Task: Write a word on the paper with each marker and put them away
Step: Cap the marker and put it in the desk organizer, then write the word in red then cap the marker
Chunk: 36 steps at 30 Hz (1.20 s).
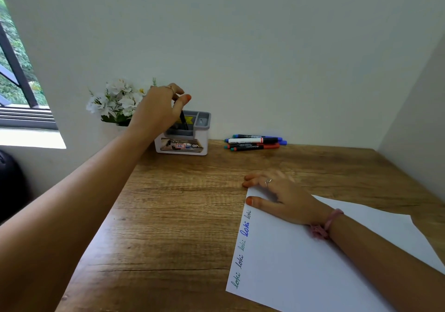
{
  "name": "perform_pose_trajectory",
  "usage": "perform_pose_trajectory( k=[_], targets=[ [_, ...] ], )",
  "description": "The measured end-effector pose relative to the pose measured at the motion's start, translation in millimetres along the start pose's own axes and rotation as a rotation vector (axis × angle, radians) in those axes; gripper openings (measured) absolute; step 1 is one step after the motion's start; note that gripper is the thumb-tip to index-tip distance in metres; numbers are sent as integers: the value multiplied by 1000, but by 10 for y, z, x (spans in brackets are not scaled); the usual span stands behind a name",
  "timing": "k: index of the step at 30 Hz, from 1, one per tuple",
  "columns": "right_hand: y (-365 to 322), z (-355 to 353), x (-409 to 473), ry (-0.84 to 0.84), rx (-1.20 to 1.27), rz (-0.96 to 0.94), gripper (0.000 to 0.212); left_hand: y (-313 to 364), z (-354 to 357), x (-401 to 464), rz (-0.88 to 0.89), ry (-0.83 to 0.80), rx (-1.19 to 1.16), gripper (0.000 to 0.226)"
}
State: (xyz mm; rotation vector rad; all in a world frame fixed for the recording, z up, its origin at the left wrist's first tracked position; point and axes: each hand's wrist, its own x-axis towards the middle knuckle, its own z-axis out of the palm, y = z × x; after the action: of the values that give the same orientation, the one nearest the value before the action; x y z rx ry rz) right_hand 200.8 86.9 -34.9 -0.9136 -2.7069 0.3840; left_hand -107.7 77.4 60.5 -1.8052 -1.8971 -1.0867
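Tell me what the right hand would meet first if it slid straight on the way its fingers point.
The right hand lies flat on the paper, fingers pointing left across the bare wooden desk. That way looks free to the desk's left edge; the holder and markers sit further back, probably off that line.

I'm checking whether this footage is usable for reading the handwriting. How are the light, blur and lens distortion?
Head view: soft daylight from the window at left, no harsh glare on the paper; the words "loki" stay legible though small. Wide-angle bending curves the desk edges and stretches the left forearm. The right hand fingertips look slightly motion-blurred; the markers are fairly sharp.
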Motion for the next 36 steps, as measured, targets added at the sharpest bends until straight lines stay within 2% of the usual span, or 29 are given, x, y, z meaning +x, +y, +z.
perform_pose_trajectory(
  k=[5, 8, 10, 12, 14, 16, 19, 22, 32, 34, 36],
  targets=[
    [8, 2, 9, -1, -2, 3, 55, 130, -61, -21, 57, 167, 26, 38],
    [27, 13, 10, -1, -6, 1, 55, 365, -3, -94, 299, 227, 137, 34],
    [34, 17, 12, -8, -7, 5, 55, 591, 198, -190, 521, 175, 131, 30],
    [35, 19, 10, -4, -11, 8, 54, 835, 473, -319, 604, -37, 110, 31],
    [29, 19, 8, -4, -22, 6, 55, 974, 805, -415, 546, -240, 146, 36],
    [35, 18, 4, 3, -25, 2, 56, 989, 1102, -465, 404, -334, 142, 38],
    [41, 27, 1, 20, 0, -9, 55, 882, 1358, -494, 174, -283, 50, 38],
    [52, 32, 15, 18, 9, -10, 54, 780, 1446, -474, 43, -233, 173, 39],
    [27, 10, 2, 37, 10, -23, 55, 789, 1383, -515, 85, -216, 254, 33],
    [14, -1, -3, 51, 23, -30, 58, 774, 1312, -529, 78, -215, 181, 32],
    [-2, -12, -13, 65, 44, -38, 55, 786, 1171, -531, 25, -185, -27, 26]
  ],
)
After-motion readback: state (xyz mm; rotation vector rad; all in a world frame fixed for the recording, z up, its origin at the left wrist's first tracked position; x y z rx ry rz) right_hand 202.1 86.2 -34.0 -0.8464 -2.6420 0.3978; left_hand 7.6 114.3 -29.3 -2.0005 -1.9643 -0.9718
